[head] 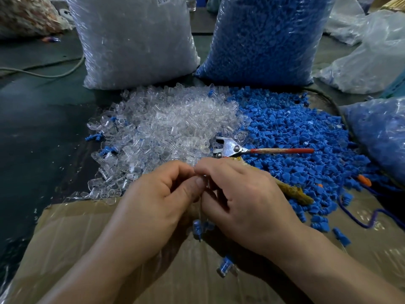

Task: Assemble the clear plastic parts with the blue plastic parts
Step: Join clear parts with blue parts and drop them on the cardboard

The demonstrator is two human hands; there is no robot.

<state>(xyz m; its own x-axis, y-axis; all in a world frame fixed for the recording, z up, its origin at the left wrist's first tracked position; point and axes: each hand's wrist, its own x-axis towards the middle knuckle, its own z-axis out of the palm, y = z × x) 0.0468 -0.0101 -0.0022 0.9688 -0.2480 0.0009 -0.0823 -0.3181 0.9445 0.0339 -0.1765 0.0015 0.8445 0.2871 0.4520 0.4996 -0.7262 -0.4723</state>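
Observation:
A heap of clear plastic parts (166, 128) lies mid-table, with a heap of blue plastic parts (293, 137) to its right. My left hand (157, 200) and my right hand (245, 200) meet over a cardboard sheet (72, 238), fingertips pinched together on a small clear part (206, 182) that is mostly hidden between them. Below the hands, a blue-and-clear joined piece (198, 229) shows under my fingers. Another joined piece (225, 265) lies on the cardboard between my forearms.
Pliers with red handles (252, 149) rest across both heaps. A tall bag of clear parts (135, 40) and one of blue parts (267, 38) stand behind. More bags (381, 137) sit at right. A cable (43, 72) crosses the left table.

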